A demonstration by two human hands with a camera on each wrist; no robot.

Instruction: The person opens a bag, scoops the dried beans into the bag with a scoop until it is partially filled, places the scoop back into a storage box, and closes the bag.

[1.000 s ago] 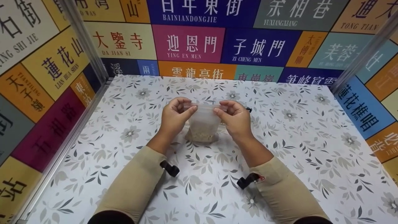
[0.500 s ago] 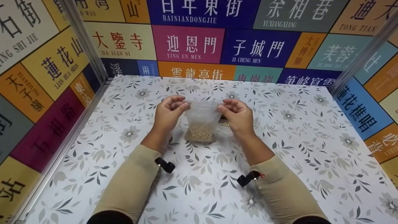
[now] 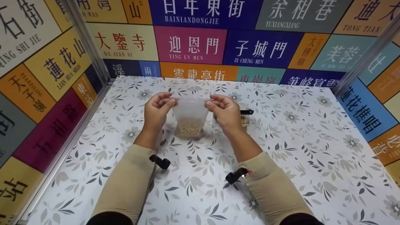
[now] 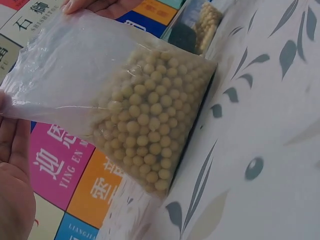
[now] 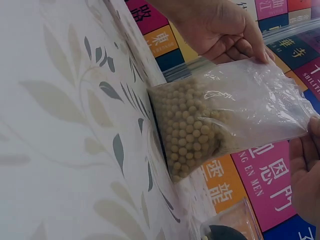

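Note:
A clear plastic bag [image 3: 190, 114] stands upright on the floral tabletop, its lower half filled with round, pale yellow soybeans [image 4: 150, 120]. My left hand [image 3: 157, 107] pinches the left corner of the bag's mouth between thumb and fingers. At the opposite corner, my right hand [image 3: 223, 111] holds the bag in the same kind of pinch. The top edge stretches between both hands. In the right wrist view the beans [image 5: 185, 125] lie packed against the bag's bottom, with the upper part wrinkled.
Partly hidden behind my right hand is a clear box [image 3: 245, 118] holding more beans, with a black handle [image 3: 247, 112] across it. Panels of coloured street names [image 3: 190, 43] wall the table [image 3: 200, 187] at the back and both sides.
Both hands have moved left and slightly away with the bag, and they now stand farther apart, pulling its top edge wider. More of the clear box shows beside my right hand.

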